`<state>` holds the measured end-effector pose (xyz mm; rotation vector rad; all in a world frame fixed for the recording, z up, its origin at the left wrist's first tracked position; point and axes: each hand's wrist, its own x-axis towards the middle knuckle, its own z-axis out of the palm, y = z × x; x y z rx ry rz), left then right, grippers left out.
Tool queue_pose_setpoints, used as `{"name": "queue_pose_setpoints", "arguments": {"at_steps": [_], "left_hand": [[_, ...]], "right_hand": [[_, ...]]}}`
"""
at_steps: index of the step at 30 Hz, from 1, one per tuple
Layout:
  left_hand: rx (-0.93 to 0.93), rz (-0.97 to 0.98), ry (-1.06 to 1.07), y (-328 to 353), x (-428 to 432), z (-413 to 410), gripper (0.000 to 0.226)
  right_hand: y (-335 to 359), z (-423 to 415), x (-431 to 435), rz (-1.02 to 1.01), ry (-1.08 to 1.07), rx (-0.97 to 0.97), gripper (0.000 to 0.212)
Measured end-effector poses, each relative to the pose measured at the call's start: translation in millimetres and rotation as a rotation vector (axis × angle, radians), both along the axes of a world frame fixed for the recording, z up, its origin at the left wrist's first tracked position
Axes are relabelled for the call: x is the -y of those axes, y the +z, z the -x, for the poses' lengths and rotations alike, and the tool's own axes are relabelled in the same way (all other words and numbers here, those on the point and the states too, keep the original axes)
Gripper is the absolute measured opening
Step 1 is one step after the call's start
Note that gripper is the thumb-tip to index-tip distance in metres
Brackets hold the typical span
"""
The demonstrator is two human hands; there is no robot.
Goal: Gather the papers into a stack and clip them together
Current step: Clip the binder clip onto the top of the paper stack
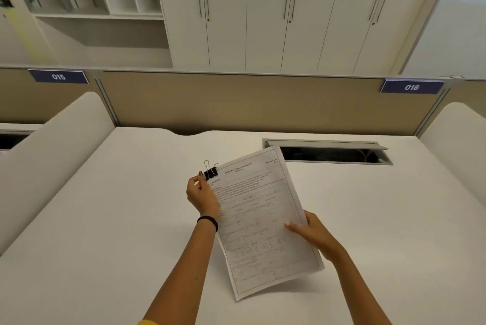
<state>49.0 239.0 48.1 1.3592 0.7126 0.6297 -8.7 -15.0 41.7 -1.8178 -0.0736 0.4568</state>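
A stack of printed papers (263,222) is held tilted above the white desk (105,219), its top edge pointing away from me. A black binder clip (210,172) with silver wire handles sits on the stack's top left corner. My left hand (202,195) grips the papers at their left edge just below the clip, thumb and fingers pinched near it. My right hand (313,234) holds the stack's right edge, thumb on top of the sheet.
An open cable slot (328,153) is cut into the desk behind the papers, to the right. A beige partition (249,101) with number plates 015 and 016 closes the desk's far side. White curved dividers stand on both sides.
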Motion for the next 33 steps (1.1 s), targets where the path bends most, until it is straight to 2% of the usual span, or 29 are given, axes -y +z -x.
{"name": "queue_pose_setpoints", "arguments": {"at_steps": [4,8,12,16,21,25,28,33], "left_hand": [[0.016,-0.049,-0.025,2.3,8.3,1.2,0.021],[0.038,-0.253,-0.129,3.5,14.1,3.6,0.024],[-0.039,-0.425,-0.346,-1.5,19.9,12.1,0.014],[-0.101,-0.265,-0.671,-16.6,11.1,21.8,0.022],[-0.254,-0.244,-0.807,-38.9,-11.1,35.8,0.036],[-0.492,-0.194,-0.996,-39.9,-29.7,46.3,0.023],[-0.676,-0.243,-1.167,-37.8,-48.7,53.0,0.019],[-0.766,-0.22,-1.082,-42.8,-69.2,56.8,0.013]], "right_hand": [[-6.5,-3.1,6.2,0.009,-0.083,0.079,0.028],[-7.1,-10.6,5.4,-0.008,-0.184,0.153,0.026],[-5.0,-21.0,-5.6,-0.112,-0.274,0.164,0.021],[-11.4,-32.4,-17.3,-0.152,-0.348,0.173,0.022],[-33.7,-46.3,-23.6,-0.119,-0.394,0.124,0.015],[-48.1,-51.2,-32.5,-0.031,-0.399,0.096,0.013],[-56.3,-56.4,-42.0,-0.012,-0.391,0.049,0.013],[-56.6,-68.0,-60.1,0.005,-0.303,0.005,0.033]]}}
